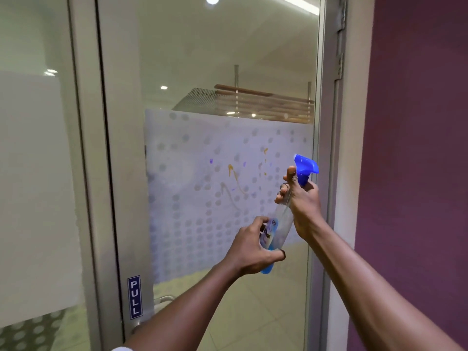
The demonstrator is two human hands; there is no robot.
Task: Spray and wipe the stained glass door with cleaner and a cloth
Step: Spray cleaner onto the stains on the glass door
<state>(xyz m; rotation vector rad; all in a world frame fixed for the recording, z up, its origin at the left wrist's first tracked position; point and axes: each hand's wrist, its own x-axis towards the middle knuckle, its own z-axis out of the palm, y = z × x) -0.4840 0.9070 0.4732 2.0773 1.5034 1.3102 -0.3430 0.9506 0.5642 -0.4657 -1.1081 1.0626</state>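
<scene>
in the head view, both hands hold a clear plastic spray bottle with a blue trigger head (283, 219), tilted in front of the frosted, dotted glass door (202, 198). the right hand (302, 206) has its grip clamped around the bottle's neck under the trigger; the left hand (249, 249) has its grip clamped on the bottle's base. orange and purple stains (234, 177) sit mid-pane, just left of the nozzle. judged, the spray step is being readied: next, aim the nozzle at the stains and squeeze. no cloth is visible. the door's metal frame (329, 173) and the purple wall (417, 173) crowd the right; the pane's left is open.
</scene>
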